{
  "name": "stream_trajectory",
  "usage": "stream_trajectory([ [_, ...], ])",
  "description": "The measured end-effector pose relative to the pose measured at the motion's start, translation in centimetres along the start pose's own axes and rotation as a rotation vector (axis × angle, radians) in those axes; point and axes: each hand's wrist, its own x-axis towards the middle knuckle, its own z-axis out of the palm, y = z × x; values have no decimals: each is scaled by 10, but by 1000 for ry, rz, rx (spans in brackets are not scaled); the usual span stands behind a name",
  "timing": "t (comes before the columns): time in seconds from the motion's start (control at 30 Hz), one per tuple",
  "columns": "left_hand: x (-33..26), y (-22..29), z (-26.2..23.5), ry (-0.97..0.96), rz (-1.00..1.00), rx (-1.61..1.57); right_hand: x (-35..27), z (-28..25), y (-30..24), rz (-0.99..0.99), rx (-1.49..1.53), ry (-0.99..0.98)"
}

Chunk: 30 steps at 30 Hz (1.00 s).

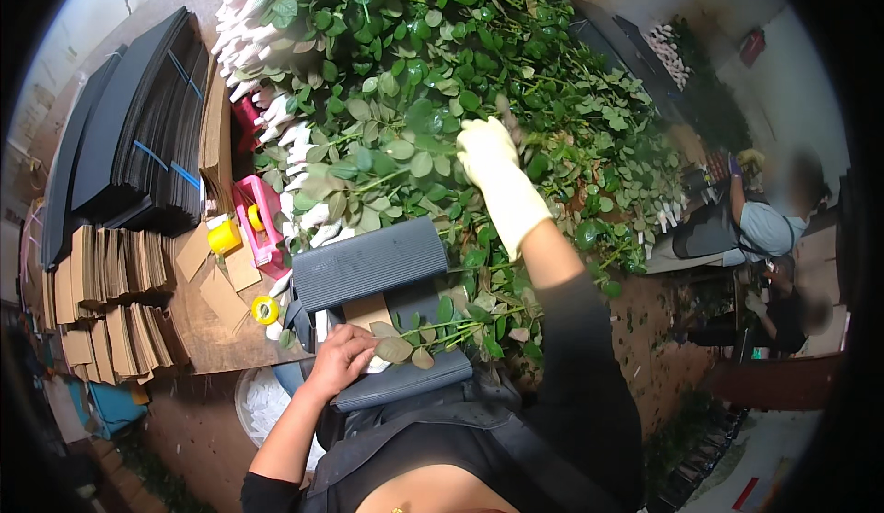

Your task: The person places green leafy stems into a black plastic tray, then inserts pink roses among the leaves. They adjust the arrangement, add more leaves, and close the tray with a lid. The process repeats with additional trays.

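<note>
My bare left hand (341,364) is closed over the bud end of a rose, where a bit of white shows under the fingers. Leafy rose stems (451,331) run from it to the right across a dark ribbed sheet (405,382) at my lap. Just beyond, another dark ribbed flap (368,264) stands raised, with brown cardboard below it. My right hand (488,152), in a pale yellow glove, reaches into a big heap of roses (433,80) with its fingers curled. Leaves hide what they grip. White-sleeved buds (249,48) line the heap's left side.
Left of me are stacked dark sheets (138,126), brown cardboard pieces (120,269), a pink tape dispenser (261,227) and yellow tape rolls (265,309). A tub of white scraps (262,407) stands below the table edge. Co-workers (764,223) are at the right.
</note>
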Motion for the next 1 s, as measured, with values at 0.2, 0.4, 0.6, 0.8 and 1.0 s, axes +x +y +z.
stream_trajectory([
  [0.2, 4, -6, 8, 8, -30, -133, -127, -74, 44, -369, 582, 731],
  [0.4, -4, -8, 12, 37, -247, -265, -218, -14, 57, -292, 682, 473],
  [0.6, -3, -23, 22, 151, -146, -372, -244, 47, 40, -286, 440, 424],
  [0.8, 2, -2, 10, -5, -155, -115, -252, 47, 33, -51, 283, 36],
  [1.0, 2, -7, 11, -10, -125, -129, -194, -16, 9, 66, 506, 314],
])
